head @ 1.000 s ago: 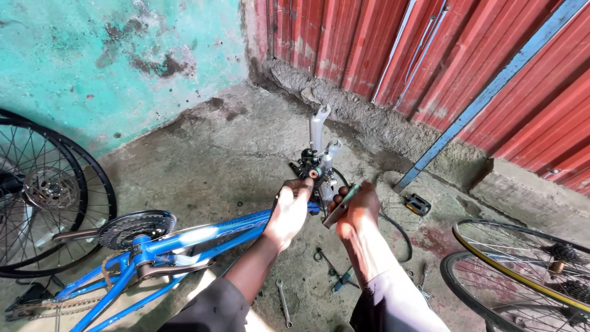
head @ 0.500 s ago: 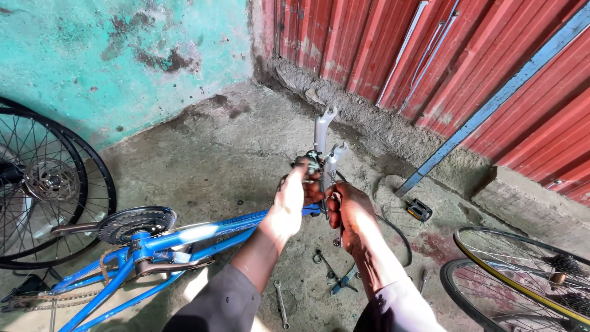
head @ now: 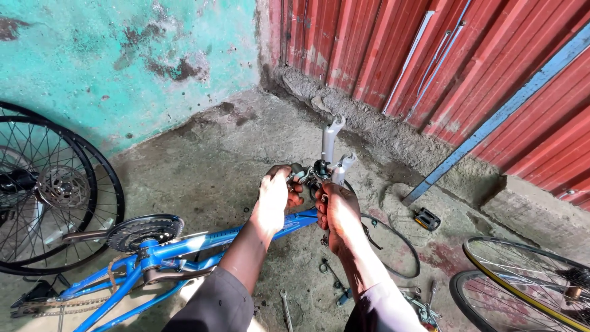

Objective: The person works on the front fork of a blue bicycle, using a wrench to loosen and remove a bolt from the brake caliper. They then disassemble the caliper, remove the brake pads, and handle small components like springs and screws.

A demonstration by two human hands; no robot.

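A blue bicycle frame (head: 184, 249) lies upturned on the concrete floor, its silver fork (head: 330, 144) pointing up without a wheel. My left hand (head: 275, 200) grips the front end of the frame beside the black brake caliper (head: 318, 170). My right hand (head: 337, 212) is closed around the frame's head area just below the fork, with a black cable hanging from under it. Whether the right hand also holds a tool is hidden by the fingers. A chainring and crank (head: 144, 230) sit near the frame's middle.
Two black spoked wheels (head: 46, 190) lean on the turquoise wall at left. Another wheel (head: 528, 289) lies at lower right. A black pedal (head: 426, 219), a cable loop (head: 399, 249) and wrenches (head: 286, 307) lie on the floor. Red corrugated metal and a blue bar (head: 491, 120) stand behind.
My right hand moved up from beside the frame and closed on the head area under the fork. The view shifted slightly; my left hand kept its grip.
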